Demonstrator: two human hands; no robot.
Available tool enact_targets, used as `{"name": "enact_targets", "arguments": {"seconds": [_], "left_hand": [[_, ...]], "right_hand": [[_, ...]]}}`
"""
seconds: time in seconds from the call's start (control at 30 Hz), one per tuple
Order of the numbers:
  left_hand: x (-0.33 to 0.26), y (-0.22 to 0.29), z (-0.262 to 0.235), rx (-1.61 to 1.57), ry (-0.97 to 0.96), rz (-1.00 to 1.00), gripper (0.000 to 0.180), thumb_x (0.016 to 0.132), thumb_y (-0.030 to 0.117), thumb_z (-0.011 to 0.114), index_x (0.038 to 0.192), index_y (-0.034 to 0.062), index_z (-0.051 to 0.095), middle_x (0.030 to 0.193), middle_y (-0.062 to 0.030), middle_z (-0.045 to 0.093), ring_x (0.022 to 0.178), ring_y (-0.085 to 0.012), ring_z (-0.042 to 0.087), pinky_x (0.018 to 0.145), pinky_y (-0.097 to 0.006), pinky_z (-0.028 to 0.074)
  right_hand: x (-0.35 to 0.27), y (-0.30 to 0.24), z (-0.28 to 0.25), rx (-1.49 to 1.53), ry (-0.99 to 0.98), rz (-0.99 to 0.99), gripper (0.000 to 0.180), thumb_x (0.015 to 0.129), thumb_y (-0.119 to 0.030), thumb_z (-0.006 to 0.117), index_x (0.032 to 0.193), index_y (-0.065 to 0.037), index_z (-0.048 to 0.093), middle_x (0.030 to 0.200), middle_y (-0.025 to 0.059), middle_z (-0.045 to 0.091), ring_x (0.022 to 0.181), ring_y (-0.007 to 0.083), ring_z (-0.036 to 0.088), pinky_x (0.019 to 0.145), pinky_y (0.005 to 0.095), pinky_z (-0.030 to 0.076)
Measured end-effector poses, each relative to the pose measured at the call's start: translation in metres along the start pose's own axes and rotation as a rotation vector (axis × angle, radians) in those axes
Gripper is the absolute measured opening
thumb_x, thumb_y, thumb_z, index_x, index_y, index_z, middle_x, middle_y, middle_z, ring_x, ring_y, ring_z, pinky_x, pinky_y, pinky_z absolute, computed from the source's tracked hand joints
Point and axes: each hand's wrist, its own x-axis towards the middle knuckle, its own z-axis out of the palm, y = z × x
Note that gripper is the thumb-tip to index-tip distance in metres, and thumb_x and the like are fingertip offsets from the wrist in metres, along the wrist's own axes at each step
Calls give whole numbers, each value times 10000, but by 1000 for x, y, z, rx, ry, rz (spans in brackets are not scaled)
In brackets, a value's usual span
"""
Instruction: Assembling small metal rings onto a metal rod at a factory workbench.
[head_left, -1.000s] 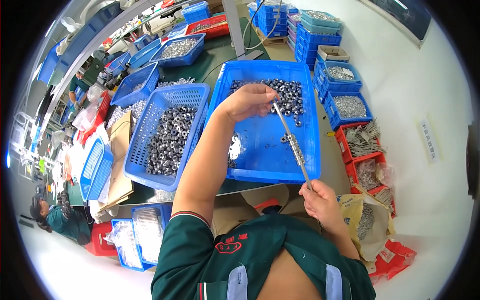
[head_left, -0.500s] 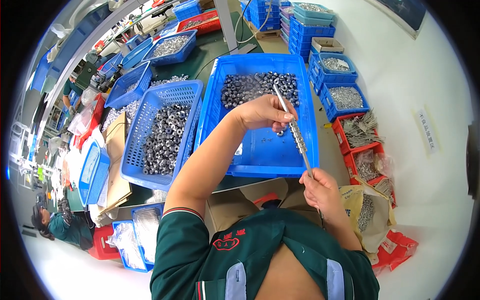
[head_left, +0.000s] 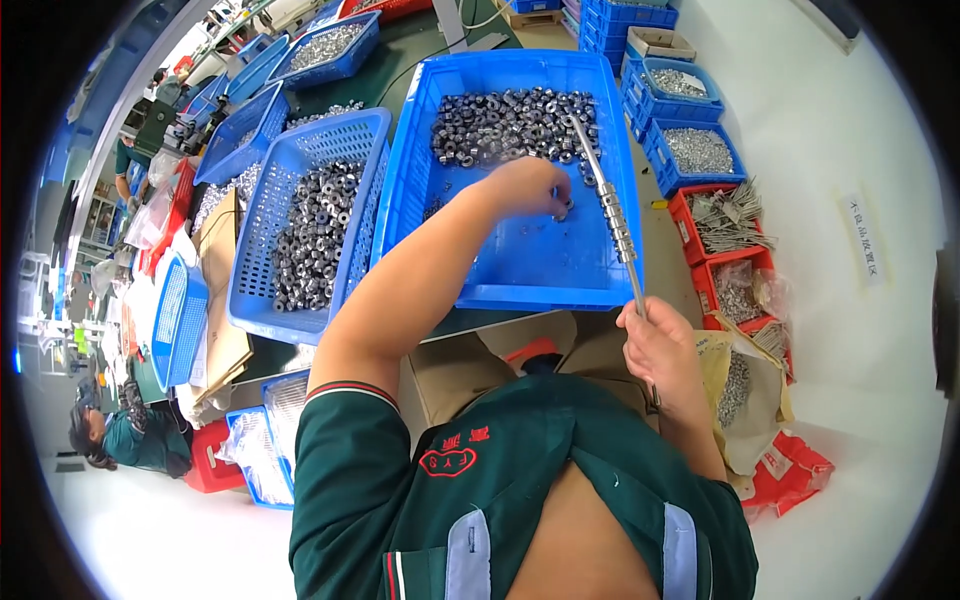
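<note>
My right hand (head_left: 662, 345) is closed round the lower end of a thin metal rod (head_left: 588, 148), which slants up over the right side of a large blue bin (head_left: 520, 297). Several shiny metal rings (head_left: 616, 222) are threaded in a row along the rod's middle. Inside the bin, my left hand (head_left: 535, 188) is low over the floor, its fingers curled in a pinch at a small metal ring (head_left: 566, 210); the fingertips are partly hidden and slightly blurred. A spread of loose dark and silver rings (head_left: 510, 122) lies at the bin's far end.
A perforated blue basket (head_left: 255, 262) full of rings stands left of the bin, with cardboard (head_left: 222, 290) beside it. On the right are red bins (head_left: 697, 262) of metal parts and stacked blue crates (head_left: 665, 160). A co-worker (head_left: 135, 440) is at the far left.
My left hand has left the rod and dropped to the bin floor, to the left. The rod, still in my right hand, has swung slightly right. The whole view has shifted.
</note>
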Motion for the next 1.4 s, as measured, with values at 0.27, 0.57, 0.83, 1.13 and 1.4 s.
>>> {"name": "enact_targets", "arguments": {"seconds": [0.27, 0.57, 0.83, 1.13, 1.4], "left_hand": [[8, 17, 20, 171, -37, -139, 282, 693, 311, 722, 855, 98, 631, 805, -107, 648, 784, -300, 623, 676, -404, 477], [-8, -3, -46, -1399, 152, -309, 221, 872, 231, 617, 999, 50, 617, 862, -40, 630, 748, -123, 597, 648, -268, 478], [-16, 10, -59, -1849, 344, -322, 201, 846, 153, 615, 982, 41, 518, 947, -151, 579, 840, -241, 556, 779, -351, 465], [-14, 7, -59, -1741, 189, -90, 175, 854, 105, 608, 1010, 27, 609, 957, -140, 647, 864, -212, 615, 802, -331, 483], [-19, 1, -64, -1709, 132, 23, 223, 861, 135, 621, 1030, 1, 562, 965, -103, 617, 904, -199, 588, 836, -324, 458]], "right_hand": [[1, 2, -3, 5, 2, -13, 124, 914, -136, 515, 902, -13, 506, 559, -63, 345, 413, 2, 273, 368, 168, 226], [-1, 3, 0, -6, -8, 20, 117, 908, -136, 510, 888, -22, 500, 547, -57, 332, 414, 11, 268, 378, 175, 228], [1, 4, 6, -11, -76, 10, 114, 921, -114, 502, 901, -2, 496, 597, -45, 367, 436, 11, 311, 390, 169, 249], [1, 0, 13, -50, -42, -2, 117, 910, -113, 494, 893, 3, 494, 550, -53, 343, 412, 12, 273, 374, 176, 237], [-5, -5, 13, -87, -70, 5, 131, 934, -128, 487, 910, 1, 501, 580, -47, 356, 429, 13, 300, 385, 173, 243]]}}
